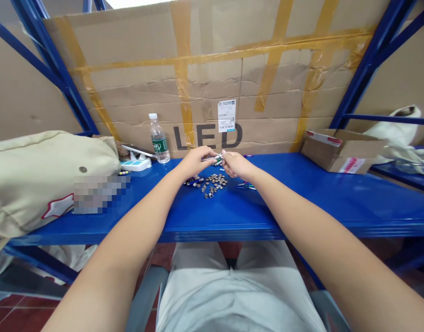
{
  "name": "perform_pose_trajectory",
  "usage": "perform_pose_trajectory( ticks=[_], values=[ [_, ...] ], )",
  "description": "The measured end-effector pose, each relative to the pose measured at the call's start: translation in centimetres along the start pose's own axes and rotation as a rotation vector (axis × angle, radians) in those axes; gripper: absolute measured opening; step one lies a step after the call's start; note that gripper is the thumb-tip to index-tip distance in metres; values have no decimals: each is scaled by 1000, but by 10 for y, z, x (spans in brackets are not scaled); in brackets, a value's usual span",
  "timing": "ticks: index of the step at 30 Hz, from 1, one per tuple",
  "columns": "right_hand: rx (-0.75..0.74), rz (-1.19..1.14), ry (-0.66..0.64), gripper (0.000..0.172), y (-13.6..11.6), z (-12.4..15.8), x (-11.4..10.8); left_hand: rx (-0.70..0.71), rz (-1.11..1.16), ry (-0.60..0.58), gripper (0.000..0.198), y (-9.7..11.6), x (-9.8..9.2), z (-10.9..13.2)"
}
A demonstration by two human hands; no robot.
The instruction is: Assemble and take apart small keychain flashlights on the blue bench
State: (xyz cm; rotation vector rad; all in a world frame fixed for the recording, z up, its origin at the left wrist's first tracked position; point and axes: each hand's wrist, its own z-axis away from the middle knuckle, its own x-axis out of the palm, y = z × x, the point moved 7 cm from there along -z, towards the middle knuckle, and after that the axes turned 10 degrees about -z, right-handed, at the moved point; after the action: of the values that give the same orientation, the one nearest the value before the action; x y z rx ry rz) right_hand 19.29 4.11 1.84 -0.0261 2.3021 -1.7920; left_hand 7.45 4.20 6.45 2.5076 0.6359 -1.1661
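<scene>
My left hand (199, 159) and my right hand (236, 165) meet above the blue table, fingers pinched together. Between their fingertips is a slim silver-white piece (217, 157), too small to name surely; both hands appear closed on it. Something green shows just behind it, partly hidden. Below the hands lies a loose pile of small round metallic pieces (217, 181). Several dark pens (194, 180) rest by the left side of the pile. To the right, under my right wrist, are blue and green pens (244, 186).
A water bottle (159, 140) stands at the back left beside a white power strip (137, 164). A cream bag (52, 170) covers the table's left end. An open cardboard box (341, 150) sits at the right. Behind, a large cardboard sheet (139, 99) forms a wall.
</scene>
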Motion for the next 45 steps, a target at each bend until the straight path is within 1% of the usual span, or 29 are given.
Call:
perform_pose_trajectory(
  ticks=[2,6,8,10,13,18,20,22,25,28,31,34,37,39,41,43,44,45],
  values=[
    [-32,155,26,39,-1,-2,-3,24,-22,-14,10,3,-1,0],
    [-116,460,24,42,-11,-1,-5,32,-8,-57,9,3,3,1],
    [-134,539,25,42,-14,0,-6,38,-3,-71,9,4,5,1],
    [-142,556,40,43,-15,-1,-7,33,-13,-63,8,5,6,1],
    [-128,449,50,45,-12,-3,-8,26,-64,-28,8,7,6,0],
    [7,60,-12,38,4,-4,-4,58,-132,-16,10,8,7,-1],
    [43,-21,-35,37,7,-3,-2,79,-158,-28,10,8,8,-1],
    [68,-46,-39,38,8,-2,-1,109,-196,-50,11,10,8,-1],
    [125,-71,-10,41,11,-3,-3,136,-284,-74,12,15,9,0],
    [183,-114,20,44,12,-5,-6,119,-334,-60,13,20,8,0],
    [198,-174,35,45,11,-7,-8,94,-314,-41,12,24,8,0],
    [200,-176,50,45,11,-8,-9,97,-370,-33,13,28,9,0],
    [152,-85,49,45,11,-9,-10,105,-460,-22,14,30,9,1],
    [97,49,73,47,11,-11,-15,135,-498,-41,14,32,12,1],
    [2,274,140,44,5,-13,-25,147,-504,-73,15,31,15,1],
    [-63,555,182,36,-1,-13,-34,108,-462,-86,17,27,15,0],
    [-50,690,168,30,-2,-12,-39,78,-430,-86,18,23,14,0],
    [15,807,127,27,1,-11,-43,50,-400,-87,19,19,13,0]
  ],
)
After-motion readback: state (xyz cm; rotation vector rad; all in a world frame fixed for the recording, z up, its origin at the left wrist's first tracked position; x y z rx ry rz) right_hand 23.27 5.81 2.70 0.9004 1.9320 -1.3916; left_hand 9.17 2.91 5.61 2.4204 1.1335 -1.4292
